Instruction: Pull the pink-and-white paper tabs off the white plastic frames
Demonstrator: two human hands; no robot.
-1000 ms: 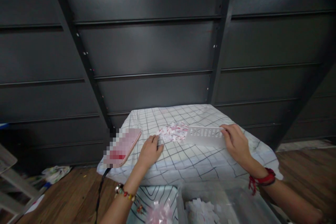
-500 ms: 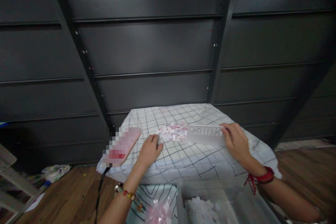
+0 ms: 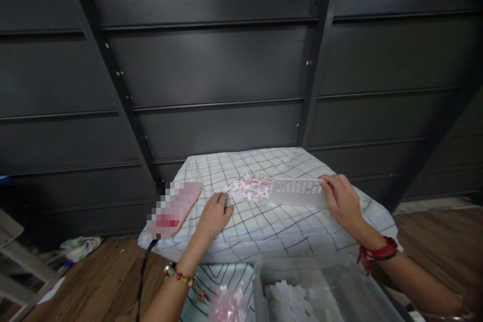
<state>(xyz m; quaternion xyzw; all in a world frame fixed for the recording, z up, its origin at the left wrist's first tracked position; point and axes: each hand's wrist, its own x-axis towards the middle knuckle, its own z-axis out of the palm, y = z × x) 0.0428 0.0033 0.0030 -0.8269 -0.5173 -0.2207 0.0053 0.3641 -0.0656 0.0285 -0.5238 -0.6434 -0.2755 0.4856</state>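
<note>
My right hand point(image 3: 341, 204) grips the right end of a white slotted plastic tray point(image 3: 298, 198), its fingers closed on the edge. The tray lies tilted on the grid-patterned cloth point(image 3: 290, 219), with its left end against a heap of small white and pink paper scraps point(image 3: 251, 187). My left hand point(image 3: 216, 215) rests flat on the cloth just left of the heap, fingers stretched out and holding nothing. Left of that hand lies a pink phone point(image 3: 188, 206), partly blurred out.
A clear plastic bin point(image 3: 260, 282) with paper scraps in it stands in front of the cloth. Beside it is a patterned blue surface point(image 3: 202, 274) with a shiny pink bow point(image 3: 228, 304). A black cable point(image 3: 141, 271) hangs from the phone. Dark panels point(image 3: 219, 65) rise behind.
The tray and my right hand have shifted very slightly to the right. My left hand and the heap look almost unchanged; the view has moved a little.
</note>
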